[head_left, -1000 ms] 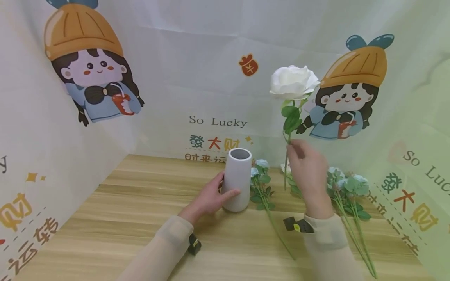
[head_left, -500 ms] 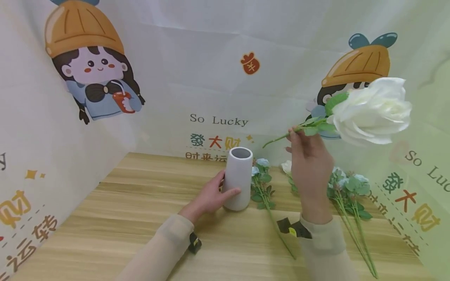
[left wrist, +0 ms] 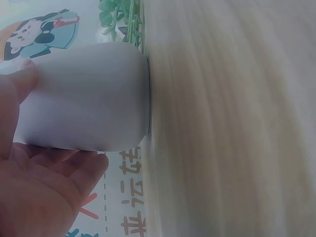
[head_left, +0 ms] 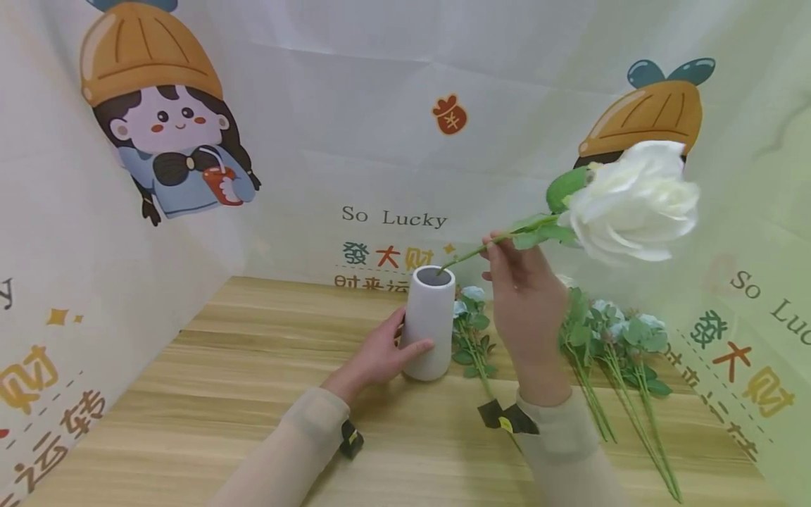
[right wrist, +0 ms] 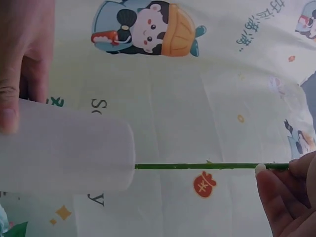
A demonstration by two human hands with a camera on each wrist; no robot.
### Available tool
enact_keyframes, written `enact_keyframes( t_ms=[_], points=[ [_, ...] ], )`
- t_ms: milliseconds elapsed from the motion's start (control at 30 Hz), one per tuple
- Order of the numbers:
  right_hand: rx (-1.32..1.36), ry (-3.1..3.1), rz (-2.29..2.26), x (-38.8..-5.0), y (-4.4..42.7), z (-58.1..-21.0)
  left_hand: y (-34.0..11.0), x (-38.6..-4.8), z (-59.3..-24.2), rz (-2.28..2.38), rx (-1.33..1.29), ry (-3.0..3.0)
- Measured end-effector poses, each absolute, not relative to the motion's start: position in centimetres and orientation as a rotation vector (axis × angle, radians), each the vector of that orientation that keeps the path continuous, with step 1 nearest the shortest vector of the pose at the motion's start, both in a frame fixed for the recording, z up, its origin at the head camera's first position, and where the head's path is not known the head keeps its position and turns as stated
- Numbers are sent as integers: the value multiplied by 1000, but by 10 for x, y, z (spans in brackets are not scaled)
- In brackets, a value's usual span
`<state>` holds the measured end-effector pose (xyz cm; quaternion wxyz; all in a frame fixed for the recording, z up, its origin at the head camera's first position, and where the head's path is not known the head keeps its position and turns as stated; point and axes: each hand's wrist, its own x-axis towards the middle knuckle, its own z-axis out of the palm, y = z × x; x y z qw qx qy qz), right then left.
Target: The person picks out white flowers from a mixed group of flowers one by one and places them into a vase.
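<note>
A white vase (head_left: 427, 331) stands upright on the wooden table. My left hand (head_left: 383, 350) holds its left side, thumb across the front; in the left wrist view the thumb and fingers (left wrist: 91, 170) lie on opposite sides of the vase (left wrist: 94, 98). With thumb and fingertips, my right hand (head_left: 529, 303) pinches the green stem of a white rose (head_left: 633, 204). The rose slants, bloom up to the right, and its lower tip is at the vase's mouth. From the right wrist view, the stem (right wrist: 197, 166) runs between the vase rim and the right fingertips; the bloom is out of frame there.
Pale blue flowers (head_left: 472, 310) lie on the table just right of the vase. More stems with blue flowers (head_left: 627, 327) lie further right, beside a green leafy stem (head_left: 579, 331). A printed cloth backdrop (head_left: 355, 141) surrounds the table (head_left: 209, 366).
My right hand has tilted the rose from upright to slanting, bloom rightward, then moved left, bringing the stem's tip to the vase's mouth. The left hand and vase have stayed put.
</note>
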<state>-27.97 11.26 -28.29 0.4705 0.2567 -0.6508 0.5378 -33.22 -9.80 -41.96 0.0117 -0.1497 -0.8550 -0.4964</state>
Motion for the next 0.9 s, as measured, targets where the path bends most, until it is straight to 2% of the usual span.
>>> enact_keyframes(
  t_ms=[400, 900],
  points=[
    [469, -1975, 1183, -308, 97, -315, -98, -332, -421, -1548, -474, -2655],
    [491, -2106, 1019, -324, 90, -337, -97, -332, -419, -1534, -503, -2635]
  ],
)
